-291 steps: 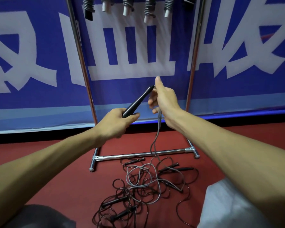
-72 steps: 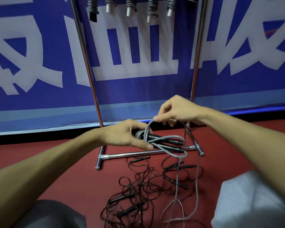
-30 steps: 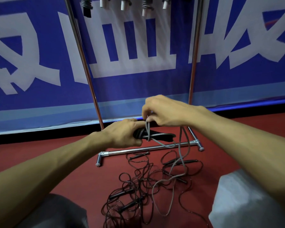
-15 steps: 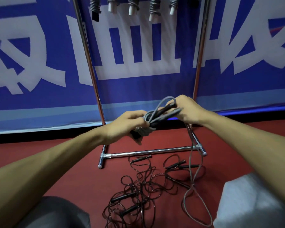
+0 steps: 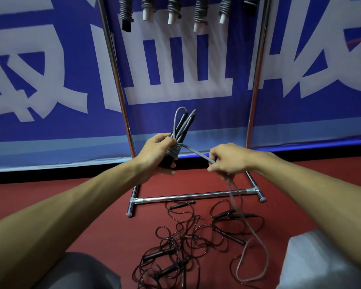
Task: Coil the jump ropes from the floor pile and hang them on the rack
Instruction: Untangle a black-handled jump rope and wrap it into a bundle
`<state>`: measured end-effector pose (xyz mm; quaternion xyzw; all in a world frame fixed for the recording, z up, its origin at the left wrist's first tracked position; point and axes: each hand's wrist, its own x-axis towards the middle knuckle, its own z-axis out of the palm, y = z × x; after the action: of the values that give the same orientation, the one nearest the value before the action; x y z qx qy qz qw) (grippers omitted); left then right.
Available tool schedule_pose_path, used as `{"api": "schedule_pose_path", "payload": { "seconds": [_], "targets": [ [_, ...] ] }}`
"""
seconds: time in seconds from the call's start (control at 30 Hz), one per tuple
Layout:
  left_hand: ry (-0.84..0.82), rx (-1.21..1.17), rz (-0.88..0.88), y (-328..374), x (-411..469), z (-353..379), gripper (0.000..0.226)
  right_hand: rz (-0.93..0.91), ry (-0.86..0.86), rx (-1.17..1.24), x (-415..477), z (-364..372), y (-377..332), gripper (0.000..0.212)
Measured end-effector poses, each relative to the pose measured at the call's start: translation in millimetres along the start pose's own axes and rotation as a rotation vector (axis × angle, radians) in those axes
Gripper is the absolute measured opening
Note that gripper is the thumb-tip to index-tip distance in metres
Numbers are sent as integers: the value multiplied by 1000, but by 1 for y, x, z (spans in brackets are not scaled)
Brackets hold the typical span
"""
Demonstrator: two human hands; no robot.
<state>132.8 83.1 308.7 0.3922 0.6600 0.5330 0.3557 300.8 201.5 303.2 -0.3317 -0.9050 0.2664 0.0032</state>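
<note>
A grey jump rope, folded into a bundle, is gripped upright by curled fingers of the left hand so the wraps are pinned. Its free cord is pinched taut in the right hand, apparently for winding. The floor pile lies before the rack.

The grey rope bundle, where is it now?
Head view, centre: the left hand grips the grey rope bundle, right of the rack's left post; the right hand pinches its tail.
</note>
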Motion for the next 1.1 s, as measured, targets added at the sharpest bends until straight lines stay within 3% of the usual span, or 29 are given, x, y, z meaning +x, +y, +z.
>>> {"api": "schedule_pose_path", "payload": {
  "seconds": [0.13, 0.23, 0.4, 0.5, 0.6, 0.67, 0.8, 0.97, 1.1],
  "targets": [
    [72, 142, 43, -12, 9, -6, 17, -29, -77, -212, -3, 0, -9, 6],
    [100, 344, 83, -21, 13, -12, 22, -163, -117, -281, -7, 1, -30, 9],
    [-24, 655, 78, -27, 9, -10, 38, -394, 75, -486, -11, 8, -44, 12],
    [-140, 806, 137, -28, 3, -8, 37, -421, 305, -532, -13, 5, -42, 21],
    [-248, 862, 213, -24, -2, -8, 33, -434, 412, -553, -14, -1, -41, 21],
    [-370, 850, 225, -20, -6, -6, 33, -431, 449, -530, -14, -5, -39, 15],
    [-543, 721, 182, -16, -11, 3, 40, -341, 488, -342, -13, -8, -31, 26],
    [-536, 555, 228, -12, -14, 6, 26, -138, 431, 11, -12, -18, -18, 30],
    [-496, 277, 193, -6, -18, 2, 9, -26, 391, 192, -8, -22, -1, 10]
  ]
}}
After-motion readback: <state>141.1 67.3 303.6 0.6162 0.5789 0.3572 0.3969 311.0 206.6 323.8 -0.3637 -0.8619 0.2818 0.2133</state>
